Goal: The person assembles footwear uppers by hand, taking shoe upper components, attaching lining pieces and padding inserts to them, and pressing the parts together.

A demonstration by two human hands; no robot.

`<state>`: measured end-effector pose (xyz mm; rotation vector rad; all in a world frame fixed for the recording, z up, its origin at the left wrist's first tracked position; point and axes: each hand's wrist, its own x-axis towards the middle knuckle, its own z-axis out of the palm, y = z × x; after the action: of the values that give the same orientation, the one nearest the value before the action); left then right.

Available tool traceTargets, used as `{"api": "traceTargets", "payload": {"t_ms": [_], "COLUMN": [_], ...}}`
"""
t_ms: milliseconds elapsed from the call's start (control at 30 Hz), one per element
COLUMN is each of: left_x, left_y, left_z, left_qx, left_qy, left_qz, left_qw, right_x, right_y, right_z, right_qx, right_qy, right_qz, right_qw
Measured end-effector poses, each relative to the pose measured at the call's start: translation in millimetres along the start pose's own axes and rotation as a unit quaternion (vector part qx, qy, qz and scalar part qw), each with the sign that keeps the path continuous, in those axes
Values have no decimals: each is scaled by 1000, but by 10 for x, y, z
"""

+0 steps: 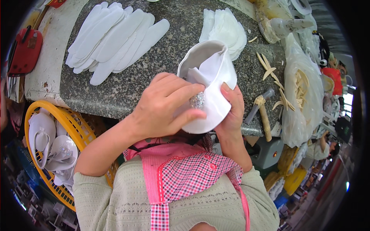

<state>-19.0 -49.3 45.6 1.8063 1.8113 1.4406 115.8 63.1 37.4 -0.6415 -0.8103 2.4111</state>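
Speckled worktop [175, 46], white sole-shaped pcs [115, 40] nr far-left corner, hammer [264, 117] nr near-right. Holds white slipper [214, 98] over near edge, R hand [231, 107] closed on its side; L hand [169, 104] part-open, thumb & index round glitter patch [197, 101], can't tell if pinching.

White slipper [214, 106]: smooth, slight sheen, leather-like. Ornament [197, 101]: glittery, rough. Insole-shaped pieces [119, 38]: smooth, matt. Table [127, 84]: speckled, stone-like. Basket [52, 107]: plastic. Bag [310, 129]: thin crinkled plastic, glossy. Hammer [264, 121]: wooden handle, metal-looking head. Apron [192, 175]: checked cloth. Sweater [119, 204]: matt, textured knit.
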Motion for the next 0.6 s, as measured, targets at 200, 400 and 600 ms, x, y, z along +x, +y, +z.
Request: {"api": "traceTargets", "payload": {"t_ms": [200, 400, 600], "left_x": [88, 76, 125], "left_y": [-21, -40, -102], "left_z": [-22, -28, -76], "left_qx": [19, -43, -76], "left_qy": [-84, -110, -155], "left_qz": [-15, -54, -80], "left_qw": [996, 992, 982], "right_x": [-50, 46, -11], "right_y": [55, 38, -57], "right_z": [-121, -193, -135], "right_qx": [-265, -517, -462], "right_qy": [-35, -57, -78], "right_qz": [-199, -349, -257], "right_qw": [943, 780, 845]}}
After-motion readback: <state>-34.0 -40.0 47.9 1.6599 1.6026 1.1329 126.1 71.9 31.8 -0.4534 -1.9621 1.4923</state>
